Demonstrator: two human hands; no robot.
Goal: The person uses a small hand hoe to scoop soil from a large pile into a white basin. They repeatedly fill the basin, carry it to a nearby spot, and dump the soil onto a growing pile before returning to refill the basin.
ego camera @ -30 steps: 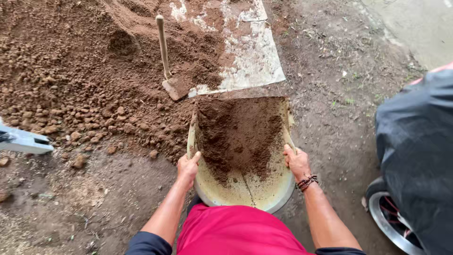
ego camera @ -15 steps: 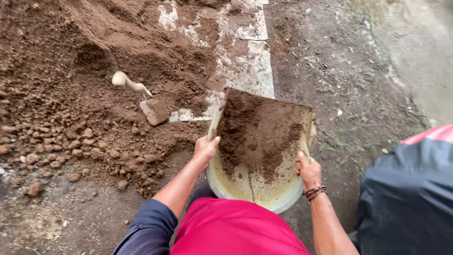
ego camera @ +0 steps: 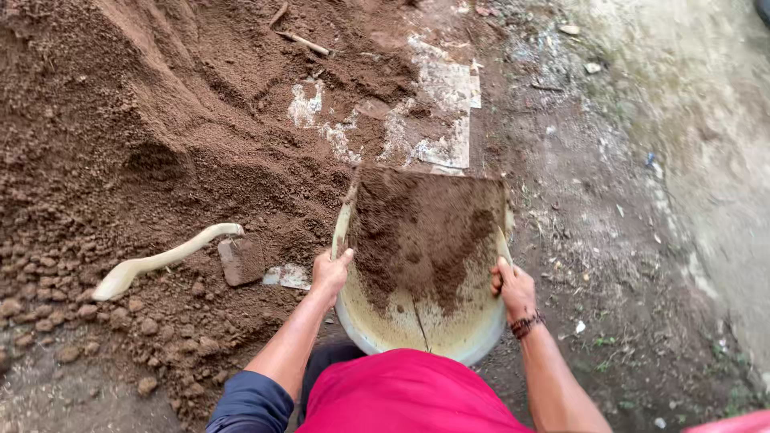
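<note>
Item: cream-coloured scoop pan (ego camera: 417, 321), rounded at the near end, flat and open at the far end; loaded with brown soil (ego camera: 425, 232) heaped toward the far edge. Position: held just above the ground, directly before the person, at the foot of the soil heap (ego camera: 120, 120). A dark crack or seam runs along the bare near floor of the pan.

Left hand (ego camera: 330, 273): closed on the pan's left rim, thumb over the edge. Right hand (ego camera: 513, 290): closed on the right rim, fingers curled over; beaded bracelet (ego camera: 526, 324) at the wrist.

Hidden or cut off: the pan's near rim passes under the person's red shirt (ego camera: 409, 397); its underside is out of sight; soil covers its far edge. Both forearms run off the lower frame; a dark blue sleeve (ego camera: 249, 405) shows at the left elbow.

Surroundings: a hoe (ego camera: 184, 256) with a pale curved handle lies on the soil well left of the pan, its blade partly caked in earth. Pale sheeting (ego camera: 445, 104), mostly buried, shows in patches beyond the pan. A stick (ego camera: 303, 42) lies on the heap further back. Bare, damp ground (ego camera: 626, 240) with scattered litter runs to the right. Loose clods (ego camera: 48, 313) lie at the heap's left edge.
</note>
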